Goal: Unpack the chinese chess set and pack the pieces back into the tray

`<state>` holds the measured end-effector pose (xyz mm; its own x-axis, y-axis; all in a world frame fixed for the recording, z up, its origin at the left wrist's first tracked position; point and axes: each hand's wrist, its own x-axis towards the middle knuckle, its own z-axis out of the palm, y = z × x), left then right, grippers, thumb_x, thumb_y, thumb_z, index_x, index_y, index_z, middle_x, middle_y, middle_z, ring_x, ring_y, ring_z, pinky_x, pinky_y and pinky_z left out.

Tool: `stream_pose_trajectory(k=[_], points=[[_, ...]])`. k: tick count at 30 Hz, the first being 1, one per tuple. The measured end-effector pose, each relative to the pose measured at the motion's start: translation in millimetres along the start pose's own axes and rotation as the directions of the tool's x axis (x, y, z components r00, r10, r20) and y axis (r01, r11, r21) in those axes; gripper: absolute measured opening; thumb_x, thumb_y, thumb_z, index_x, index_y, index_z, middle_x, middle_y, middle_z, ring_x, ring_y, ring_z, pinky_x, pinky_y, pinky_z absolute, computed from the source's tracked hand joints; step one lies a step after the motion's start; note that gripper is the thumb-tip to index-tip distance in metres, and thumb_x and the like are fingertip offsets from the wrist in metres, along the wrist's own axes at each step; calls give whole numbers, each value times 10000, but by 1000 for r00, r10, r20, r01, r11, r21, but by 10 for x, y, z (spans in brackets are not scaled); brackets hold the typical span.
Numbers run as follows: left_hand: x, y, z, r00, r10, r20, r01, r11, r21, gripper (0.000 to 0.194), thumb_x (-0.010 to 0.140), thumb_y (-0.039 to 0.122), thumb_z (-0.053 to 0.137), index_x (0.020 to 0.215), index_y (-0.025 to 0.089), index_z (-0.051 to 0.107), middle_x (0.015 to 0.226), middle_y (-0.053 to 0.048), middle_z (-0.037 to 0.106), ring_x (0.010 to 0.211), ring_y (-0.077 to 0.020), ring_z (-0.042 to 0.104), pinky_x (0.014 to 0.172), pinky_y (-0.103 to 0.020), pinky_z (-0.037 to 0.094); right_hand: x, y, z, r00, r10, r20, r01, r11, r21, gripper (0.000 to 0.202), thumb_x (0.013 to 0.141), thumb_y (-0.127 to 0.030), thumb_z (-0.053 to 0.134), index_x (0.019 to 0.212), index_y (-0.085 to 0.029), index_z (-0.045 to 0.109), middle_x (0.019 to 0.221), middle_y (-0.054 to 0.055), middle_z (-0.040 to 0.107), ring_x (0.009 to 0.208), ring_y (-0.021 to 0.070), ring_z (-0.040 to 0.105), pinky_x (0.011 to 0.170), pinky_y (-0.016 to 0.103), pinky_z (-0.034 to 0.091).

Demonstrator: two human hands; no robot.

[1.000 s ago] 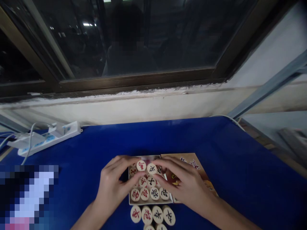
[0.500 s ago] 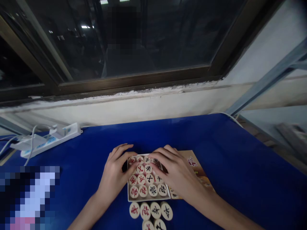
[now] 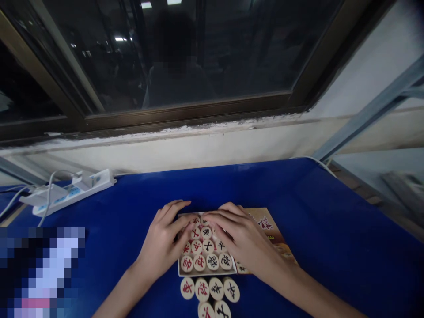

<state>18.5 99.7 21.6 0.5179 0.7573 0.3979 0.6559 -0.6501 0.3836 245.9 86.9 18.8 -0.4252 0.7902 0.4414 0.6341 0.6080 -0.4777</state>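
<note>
A white open box [image 3: 208, 273] holds rows of round wooden pieces with red or black characters. My left hand [image 3: 165, 236] reaches over its left side, fingers curved and apart, thumb and index tips at the upper-left pieces. From the right, my right hand [image 3: 243, 232] bends over the upper-right pieces, its fingers spread and covering some of them. Whether either hand grips a piece is hidden under the fingertips. Below the box, a row of loose pieces [image 3: 202, 289] lies on the blue table, with more pieces [image 3: 222, 310] at the bottom edge.
A printed brown box lid [image 3: 266, 223] lies right of the box, partly under my right arm. A white power strip [image 3: 74, 192] with cables sits at the left back. The blue table [image 3: 132, 190] meets a wall below a dark window. Metal bars stand at the right.
My left hand has moved slightly right, over the upper-left pieces, and its fingertips are nearer my right hand's. The view has shifted slightly.
</note>
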Motion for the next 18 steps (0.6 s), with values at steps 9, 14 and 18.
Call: stream_pose_trajectory(k=[9, 14, 18], points=[[3, 29, -32, 997, 36, 73, -38, 999, 32, 310, 1033, 255, 471, 1285, 262, 653, 1435, -77, 576, 1345, -300, 499, 973, -507, 516, -10, -3, -14, 1000, 0, -9, 0, 1000, 3, 308, 1027, -147, 405, 1108, -226, 691, 1005, 38, 738, 943, 202, 619, 787, 370, 517], [17, 47, -74, 994, 49, 100, -55, 997, 52, 327, 1036, 249, 450, 1288, 267, 658, 1450, -74, 572, 1356, -302, 496, 988, -498, 515, -9, -21, -29, 1000, -10, -16, 10, 1000, -29, 321, 1018, -133, 404, 1128, -225, 691, 966, 42, 735, 929, 197, 627, 782, 358, 528], [9, 57, -77, 996, 40, 80, -45, 997, 62, 318, 1042, 246, 431, 1270, 256, 653, 1463, -75, 559, 1365, -300, 488, 990, -498, 512, -22, -18, -29, 1000, -15, -7, 15, 1000, -20, 326, 1006, -127, 414, 1138, -224, 696, 1006, 38, 744, 962, 196, 628, 797, 368, 542]])
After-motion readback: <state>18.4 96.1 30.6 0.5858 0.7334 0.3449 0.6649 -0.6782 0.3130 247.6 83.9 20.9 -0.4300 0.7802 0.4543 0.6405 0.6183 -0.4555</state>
